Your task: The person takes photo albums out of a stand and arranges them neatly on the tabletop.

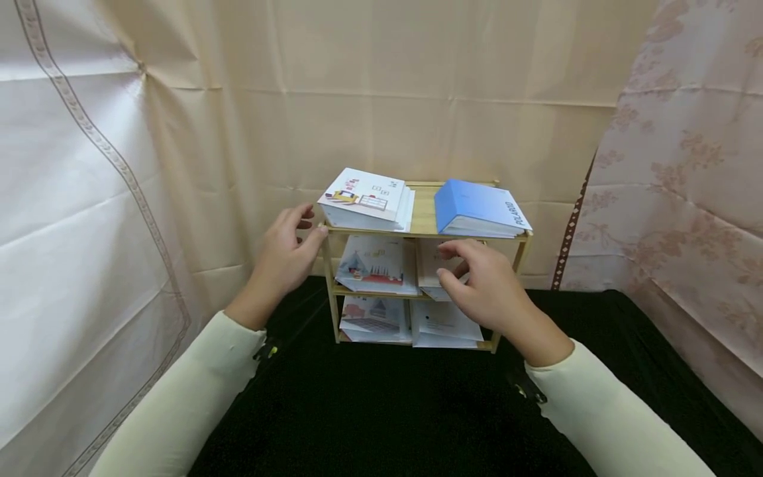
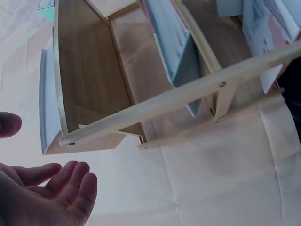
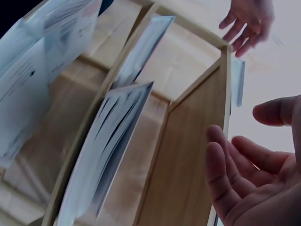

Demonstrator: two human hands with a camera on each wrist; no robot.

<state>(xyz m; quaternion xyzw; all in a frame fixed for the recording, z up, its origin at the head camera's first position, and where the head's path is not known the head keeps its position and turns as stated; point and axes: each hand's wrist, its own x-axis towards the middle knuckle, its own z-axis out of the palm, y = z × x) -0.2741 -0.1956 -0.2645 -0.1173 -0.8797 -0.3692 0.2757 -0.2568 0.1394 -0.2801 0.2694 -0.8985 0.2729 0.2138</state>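
Observation:
A small wooden rack (image 1: 424,211) stands on a dark cloth. On its top board, a stack of white illustrated booklets (image 1: 365,197) lies at the left, and a blue book (image 1: 477,204) with dark lettering lies at the right. My left hand (image 1: 285,246) is beside the rack's top left corner, close to the booklets, fingers loosely bent around nothing. In front of the rack's right half, below the blue book, is my right hand (image 1: 485,286), also holding nothing. Its curved fingers (image 3: 217,165) show beside the top board in the right wrist view.
The middle shelf carries an illustrated booklet (image 1: 378,265) and another one partly hidden by my right hand. More white booklets (image 1: 444,323) lie on the bottom shelf. A beige curtain (image 1: 387,86) hangs behind, with a white one (image 1: 71,218) left and a flowered one (image 1: 685,199) right.

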